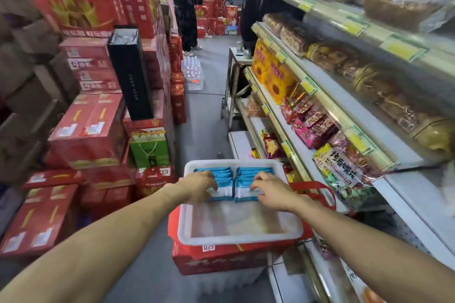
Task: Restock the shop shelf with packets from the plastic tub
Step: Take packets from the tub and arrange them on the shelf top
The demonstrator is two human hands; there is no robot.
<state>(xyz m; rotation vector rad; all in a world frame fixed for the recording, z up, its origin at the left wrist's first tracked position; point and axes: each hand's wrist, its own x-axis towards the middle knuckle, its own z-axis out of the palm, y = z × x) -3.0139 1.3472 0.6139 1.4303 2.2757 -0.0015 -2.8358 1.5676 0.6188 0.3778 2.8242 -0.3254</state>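
Note:
A white plastic tub (240, 238) rests on a red gift box (221, 261) in the aisle in front of me. Two rows of blue-and-white packets (242, 178) stand in its far half; the near half is bare. My left hand (199, 186) curls its fingers over the near packets of the left row. My right hand (269, 189) does the same on the right row. Both hands touch the packets, which sit in the tub. The shop shelf (327, 115) runs along my right with several tiers of snack bags.
Stacks of red gift cartons (91, 128) and a black bag (130, 74) line the left side. A person (184, 2) stands far down the aisle beside bottled water (194, 74). A metal stool (234, 76) stands at the shelf's far end. Grey floor runs between.

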